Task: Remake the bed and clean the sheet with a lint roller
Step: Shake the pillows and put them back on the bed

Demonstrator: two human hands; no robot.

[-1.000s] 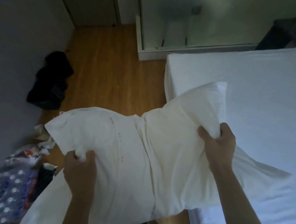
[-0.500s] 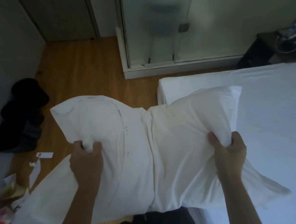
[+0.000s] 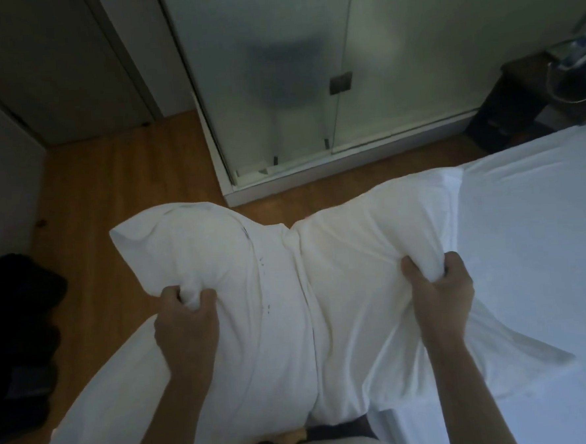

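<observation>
While both hands clutch it, one white pillow (image 3: 289, 290) hangs at the frame's centre, partly over the bed (image 3: 543, 241) at right. Left hand (image 3: 186, 326) and right hand (image 3: 440, 291) each bunch a fistful of its soft, creased cotton case. Tiny dark specks dot the fabric; no writing is readable. One dark clothing heap (image 3: 17, 341) lies at left on wood-plank flooring (image 3: 111, 198).

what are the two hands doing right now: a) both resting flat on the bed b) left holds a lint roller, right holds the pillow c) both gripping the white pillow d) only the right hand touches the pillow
c: the left hand and the right hand each bunch a fistful of the white pillow, held beside the bed; no lint roller shows.
</observation>
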